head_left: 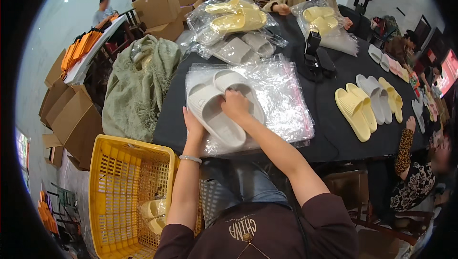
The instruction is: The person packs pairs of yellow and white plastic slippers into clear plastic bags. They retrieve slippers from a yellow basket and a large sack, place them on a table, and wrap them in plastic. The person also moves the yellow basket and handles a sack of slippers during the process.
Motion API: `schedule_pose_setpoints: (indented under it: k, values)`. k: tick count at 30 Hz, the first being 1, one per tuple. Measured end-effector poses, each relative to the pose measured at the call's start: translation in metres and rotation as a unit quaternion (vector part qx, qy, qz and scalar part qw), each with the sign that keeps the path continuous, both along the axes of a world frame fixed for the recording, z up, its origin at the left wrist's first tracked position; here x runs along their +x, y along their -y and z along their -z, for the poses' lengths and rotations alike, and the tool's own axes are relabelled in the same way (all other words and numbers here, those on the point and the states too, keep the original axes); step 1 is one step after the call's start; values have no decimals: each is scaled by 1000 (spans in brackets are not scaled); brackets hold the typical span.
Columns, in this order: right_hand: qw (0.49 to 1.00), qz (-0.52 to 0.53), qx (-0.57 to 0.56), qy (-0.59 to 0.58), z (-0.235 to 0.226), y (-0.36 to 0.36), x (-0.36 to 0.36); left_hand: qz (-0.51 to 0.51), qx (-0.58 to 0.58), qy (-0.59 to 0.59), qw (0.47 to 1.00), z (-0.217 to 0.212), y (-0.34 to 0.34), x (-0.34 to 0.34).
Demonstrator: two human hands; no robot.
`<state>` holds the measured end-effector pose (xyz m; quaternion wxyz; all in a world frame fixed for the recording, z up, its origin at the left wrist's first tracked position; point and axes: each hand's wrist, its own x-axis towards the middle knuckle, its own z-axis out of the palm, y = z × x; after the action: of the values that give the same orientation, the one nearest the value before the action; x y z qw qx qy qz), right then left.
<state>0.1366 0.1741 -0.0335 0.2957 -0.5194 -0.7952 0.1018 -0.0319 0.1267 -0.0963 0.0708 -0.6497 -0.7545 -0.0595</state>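
So a pair of light grey slides point(224, 108) is laid out on a stack of clear plastic bags point(281, 101), right in front of the wearer on a black-covered bench point(322, 116). The slides are set side by side, toes pointed away, a bit overlapped.

The left hand point(193, 123) is placed along the outer edge of the left slide, fingers partly hidden by the sole, so whether anything is actually gripped can't be told. The right hand point(236, 106) is curled up narrow over the straps where the two slides meet; its fingertips are tucked out of sight, so no telling if a strap is pinched.

Just beyond the stack, bagged grey slides point(236, 51) are piled up, with bagged yellow slides point(238, 20) dumped on top. Over to the right, a black device point(318, 61) is parked on the bench, and further along a yellow pair point(355, 111) is lined up next to another grey pair point(374, 97).

Down on the left, more yellow slides point(155, 209) can be spotted inside a yellow plastic basket point(112, 178), and a green woven sack point(133, 87) is slumped behind it.
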Motion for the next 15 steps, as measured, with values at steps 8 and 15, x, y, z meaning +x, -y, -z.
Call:
schedule_pose_setpoints:
  k: [8,15]
  values:
    - [992,125,-7,37,-2,-35,84,-39,70,98,992,-35,12,26]
    - [971,235,-41,32,-1,-46,152,-46,70,99,992,-36,13,26]
